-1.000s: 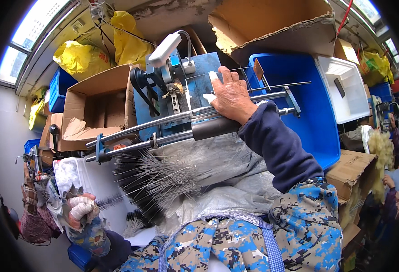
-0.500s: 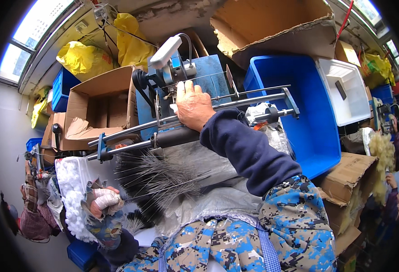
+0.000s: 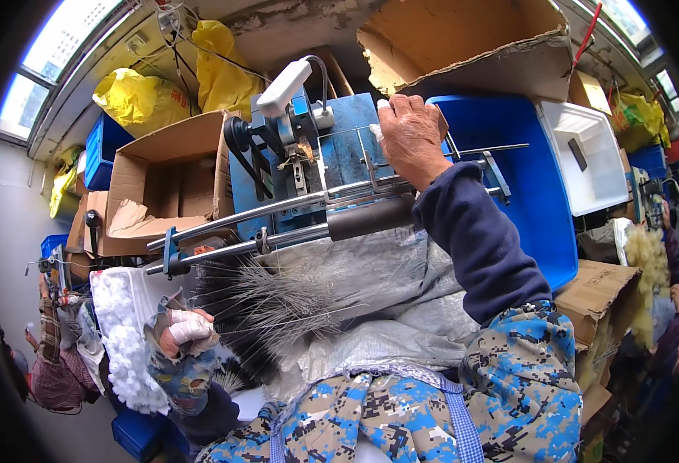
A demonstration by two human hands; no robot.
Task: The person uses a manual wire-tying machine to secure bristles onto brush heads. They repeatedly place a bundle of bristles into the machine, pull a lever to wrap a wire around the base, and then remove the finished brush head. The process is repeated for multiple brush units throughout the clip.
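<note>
My right hand [image 3: 412, 137], with white wrapping at the fingertips, is closed over the right part of a sliding carriage [image 3: 370, 217] on a blue bench machine [image 3: 351, 130]. The carriage has a dark roller and thin metal rods, and rides on two steel rails [image 3: 293, 238]. A brown plate [image 3: 442, 123] shows just behind my fingers. My left hand [image 3: 188, 333], in a worn patterned sleeve cover with wrapped fingers, is closed beside a bundle of wire-stemmed black brushes [image 3: 278, 301]. What it holds, if anything, I cannot make out. The brushes lie on grey-white sheeting [image 3: 390, 270] over my lap.
A cardboard box [image 3: 173, 181] stands left of the machine, and a large blue bin [image 3: 536, 224] stands right. Beyond it is a white tray [image 3: 586, 158]. White fluffy tufts [image 3: 123, 332] lie by my left arm. Other people work at both far sides.
My right hand has moved right, and the carriage with its roller has slid right along the rails. The long thin stem that ran from my left hand no longer shows.
</note>
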